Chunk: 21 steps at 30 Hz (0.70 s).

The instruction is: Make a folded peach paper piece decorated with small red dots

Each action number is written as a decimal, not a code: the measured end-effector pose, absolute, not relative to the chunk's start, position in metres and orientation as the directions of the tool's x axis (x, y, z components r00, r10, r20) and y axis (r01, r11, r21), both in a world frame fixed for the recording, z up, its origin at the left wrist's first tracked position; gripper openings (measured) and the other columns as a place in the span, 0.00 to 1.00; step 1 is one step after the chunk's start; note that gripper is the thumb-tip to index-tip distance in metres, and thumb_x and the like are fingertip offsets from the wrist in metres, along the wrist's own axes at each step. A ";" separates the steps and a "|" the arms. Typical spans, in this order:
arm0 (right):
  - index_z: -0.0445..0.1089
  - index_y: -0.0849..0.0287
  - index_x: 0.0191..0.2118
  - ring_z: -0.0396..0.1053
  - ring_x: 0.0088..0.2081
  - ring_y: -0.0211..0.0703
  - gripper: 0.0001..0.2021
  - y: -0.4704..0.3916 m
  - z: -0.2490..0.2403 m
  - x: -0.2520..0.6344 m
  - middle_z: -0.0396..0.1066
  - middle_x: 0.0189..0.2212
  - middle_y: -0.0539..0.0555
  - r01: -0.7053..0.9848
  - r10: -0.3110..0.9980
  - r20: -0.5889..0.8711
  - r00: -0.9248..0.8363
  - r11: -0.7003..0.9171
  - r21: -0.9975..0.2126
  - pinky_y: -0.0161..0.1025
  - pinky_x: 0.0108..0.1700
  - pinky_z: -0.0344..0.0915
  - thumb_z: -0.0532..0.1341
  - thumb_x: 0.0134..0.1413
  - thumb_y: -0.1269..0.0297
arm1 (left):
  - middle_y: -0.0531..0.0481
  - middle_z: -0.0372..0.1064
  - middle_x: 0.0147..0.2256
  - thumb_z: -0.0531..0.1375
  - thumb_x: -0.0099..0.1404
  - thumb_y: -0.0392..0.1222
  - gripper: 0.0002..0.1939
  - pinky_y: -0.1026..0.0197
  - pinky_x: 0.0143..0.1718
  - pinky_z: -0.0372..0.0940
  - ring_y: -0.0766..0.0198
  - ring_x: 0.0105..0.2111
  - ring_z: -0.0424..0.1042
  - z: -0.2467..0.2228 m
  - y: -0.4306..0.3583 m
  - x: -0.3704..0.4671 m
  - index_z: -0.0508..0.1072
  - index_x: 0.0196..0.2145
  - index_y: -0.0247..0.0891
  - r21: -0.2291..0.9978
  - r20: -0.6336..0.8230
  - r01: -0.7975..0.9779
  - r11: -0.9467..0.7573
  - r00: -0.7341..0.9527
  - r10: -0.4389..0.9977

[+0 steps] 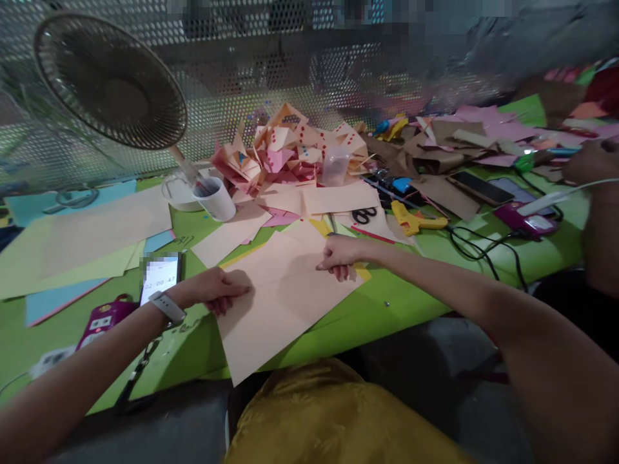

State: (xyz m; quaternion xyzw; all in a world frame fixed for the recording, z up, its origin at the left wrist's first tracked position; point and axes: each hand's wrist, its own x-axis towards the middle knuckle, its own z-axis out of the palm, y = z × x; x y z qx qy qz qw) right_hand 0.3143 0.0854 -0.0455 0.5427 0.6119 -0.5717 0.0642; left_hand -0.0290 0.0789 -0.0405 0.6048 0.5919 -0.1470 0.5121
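Observation:
A large peach sheet of paper (285,290) lies slanted on the green table, its near corner reaching past the table's edge. At its left edge, my left hand (225,291) is closed on the paper, thumb laid on top and fingers curled. My right hand (341,256) is closed at the sheet's upper right side, thumb pressed on the paper and the other fingers bent; whether any go under it I cannot tell. Yellow paper (362,273) peeks out beneath the sheet. Beyond my right hand lie black-handled scissors (364,214).
Cut and folded papers (290,151) are heaped at the back. A white mug (215,200), a fan (111,84) and a lit phone (162,277) stand or lie leftward. A yellow glue gun (416,219) and a purple power strip (525,224) with cables are rightward, near another person's arm (599,219).

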 end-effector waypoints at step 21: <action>0.67 0.62 0.22 0.70 0.20 0.37 0.22 0.070 -0.049 0.370 0.73 0.19 0.55 0.729 0.661 -0.685 -0.307 -0.299 -0.616 0.34 0.24 0.66 0.69 0.49 0.47 | 0.44 0.70 0.17 0.61 0.47 0.77 0.35 0.63 0.21 0.57 0.62 0.19 0.68 -0.038 0.073 -0.071 0.70 0.15 0.37 0.386 -0.794 0.895 0.224 0.198 0.575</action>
